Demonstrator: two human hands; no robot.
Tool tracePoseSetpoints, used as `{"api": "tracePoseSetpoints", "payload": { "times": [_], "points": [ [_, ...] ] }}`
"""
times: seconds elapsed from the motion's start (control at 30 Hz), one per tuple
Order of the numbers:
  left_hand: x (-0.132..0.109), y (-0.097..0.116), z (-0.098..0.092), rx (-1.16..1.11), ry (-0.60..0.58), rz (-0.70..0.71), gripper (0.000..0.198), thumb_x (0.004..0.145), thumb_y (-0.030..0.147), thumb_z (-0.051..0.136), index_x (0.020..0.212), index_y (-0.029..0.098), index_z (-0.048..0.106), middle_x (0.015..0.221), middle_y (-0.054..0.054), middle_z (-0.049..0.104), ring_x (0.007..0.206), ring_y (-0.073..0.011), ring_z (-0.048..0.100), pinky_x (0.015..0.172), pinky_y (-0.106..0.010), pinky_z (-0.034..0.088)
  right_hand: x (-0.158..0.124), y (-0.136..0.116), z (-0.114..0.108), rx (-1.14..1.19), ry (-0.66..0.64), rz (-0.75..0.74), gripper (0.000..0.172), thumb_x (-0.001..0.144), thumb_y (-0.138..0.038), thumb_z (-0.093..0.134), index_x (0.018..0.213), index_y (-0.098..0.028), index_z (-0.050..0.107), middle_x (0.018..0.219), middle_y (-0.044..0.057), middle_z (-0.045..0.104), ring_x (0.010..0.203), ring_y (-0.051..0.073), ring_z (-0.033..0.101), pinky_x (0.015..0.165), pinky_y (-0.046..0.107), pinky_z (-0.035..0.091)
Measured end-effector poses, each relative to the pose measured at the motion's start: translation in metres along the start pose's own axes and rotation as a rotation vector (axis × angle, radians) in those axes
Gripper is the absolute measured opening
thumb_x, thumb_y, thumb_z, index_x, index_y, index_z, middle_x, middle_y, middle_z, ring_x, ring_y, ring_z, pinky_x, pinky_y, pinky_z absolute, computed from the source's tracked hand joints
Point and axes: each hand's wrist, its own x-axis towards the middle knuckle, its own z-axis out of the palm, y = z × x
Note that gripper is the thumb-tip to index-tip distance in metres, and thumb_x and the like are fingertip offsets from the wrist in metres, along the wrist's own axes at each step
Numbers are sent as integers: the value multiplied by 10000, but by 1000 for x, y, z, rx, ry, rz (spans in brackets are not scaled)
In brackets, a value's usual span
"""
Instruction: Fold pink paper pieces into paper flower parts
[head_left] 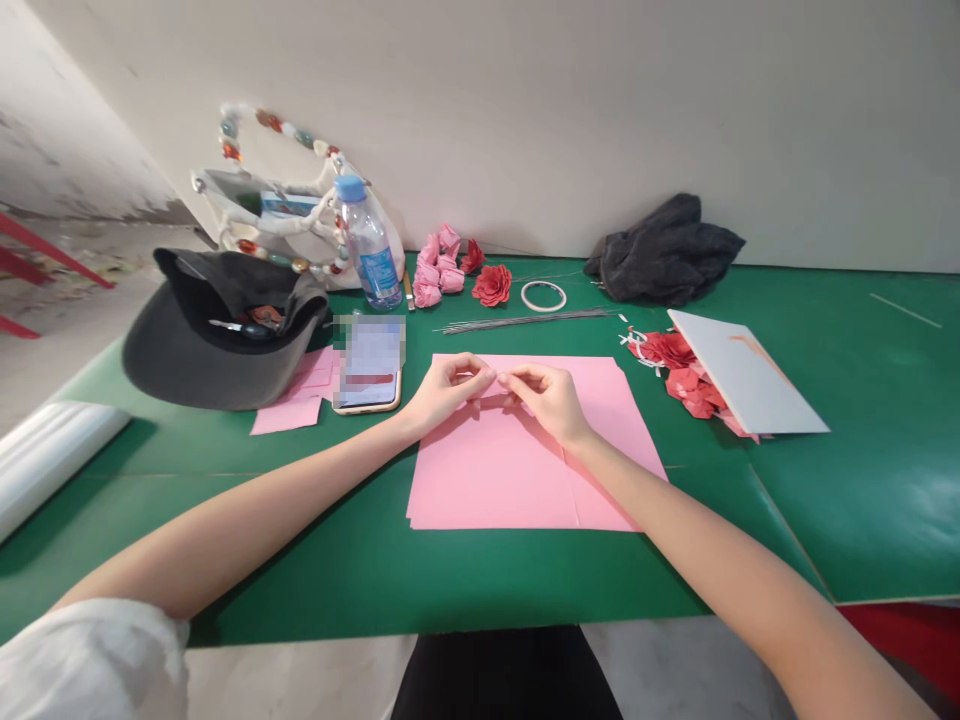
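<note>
Both hands hover close together over the upper part of a stack of pink paper sheets (491, 480). Thumb and fingers of my left hand (454, 388) are pinched, and its fingertips nearly meet those of my right hand (551, 398), pinched the same way. Whatever lies between the fingertips is too small or too pink against the paper to make out. Beyond the hands lies a bundle of thin wires (525, 322) with a roll of white tape (544, 297) behind it. Pink paper flowers (437, 268) and a red paper flower (492, 286) sit farther back.
At left are a phone (367, 365), an upturned grey cap (217, 330) on pink paper pieces (289, 412), a water bottle (375, 250) and a beaded bag (300, 210). To the right, a white board (750, 375) leans over red paper scraps (690, 385), near black cloth (664, 250).
</note>
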Motion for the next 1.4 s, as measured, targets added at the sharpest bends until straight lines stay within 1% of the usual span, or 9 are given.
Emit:
{"api": "tracePoseSetpoints", "payload": {
  "times": [0.27, 0.47, 0.7, 0.87, 0.97, 1.1, 1.23, 1.33, 1.4],
  "points": [
    [-1, 4, 1, 18, 3, -2, 289, 860, 425, 610, 810, 141, 594, 658, 4, 592, 512, -95, 591, 483, -199, 462, -1, -1, 1, -2, 10, 6, 269, 747, -429, 718, 788, -164, 693, 657, 11, 669, 554, 150, 643, 556, 294, 556],
    [-1, 1, 0, -3, -14, 17, 279, 851, 419, 617, 829, 141, 604, 740, -12, 604, 535, -90, 588, 477, -196, 469, 0, 3, 1, -128, -32, -97, 216, 813, -394, 665, 819, -178, 675, 809, 42, 705, 733, 166, 659, 671, 287, 520],
    [-2, 2, 0, -35, -39, 1, 254, 844, 404, 617, 836, 149, 612, 779, -5, 589, 538, -81, 561, 493, -208, 494, 1, 6, 0, -183, -60, -117, 272, 824, -426, 646, 733, -175, 595, 654, 6, 620, 592, 128, 577, 558, 254, 450],
    [-2, 3, 0, -20, 10, 16, 253, 844, 397, 615, 809, 147, 620, 738, -5, 596, 566, -95, 565, 500, -206, 484, 2, 7, 1, -94, -90, -64, 264, 787, -434, 683, 797, -174, 640, 748, 25, 673, 632, 138, 624, 588, 270, 506],
    [-2, 4, 1, -7, 19, 14, 276, 843, 415, 619, 794, 143, 617, 738, -12, 616, 569, -97, 578, 507, -203, 478, 2, 6, 0, -26, -97, -14, 292, 742, -447, 722, 786, -171, 637, 713, 17, 669, 542, 132, 617, 535, 283, 525],
    [-1, 4, 2, -72, 40, 4, 321, 810, 449, 661, 913, 149, 617, 813, -27, 647, 582, -108, 612, 533, -226, 501, 1, 1, -1, -1, -20, -15, 337, 747, -458, 717, 921, -200, 589, 655, -18, 653, 486, 134, 607, 485, 272, 510],
    [1, 1, 1, -187, 127, 0, 372, 738, 437, 742, 930, 153, 597, 821, -22, 651, 673, -123, 633, 591, -227, 520, -1, -4, -2, -10, -9, -125, 257, 824, -430, 647, 961, -230, 563, 757, -7, 666, 631, 143, 651, 627, 285, 540],
    [3, 0, 0, -216, 153, -18, 362, 745, 435, 739, 926, 149, 609, 802, -21, 653, 681, -124, 638, 606, -227, 520, -2, -6, -2, -78, -80, -214, 203, 904, -400, 537, 944, -224, 629, 933, 34, 676, 797, 156, 650, 788, 328, 531],
    [3, 0, -1, -226, 132, -33, 374, 751, 428, 736, 966, 141, 630, 821, -36, 667, 688, -135, 649, 617, -239, 526, -2, -6, -3, -98, -138, -247, 199, 914, -362, 524, 956, -230, 667, 946, 34, 682, 873, 170, 644, 856, 348, 514]
  ]
}}
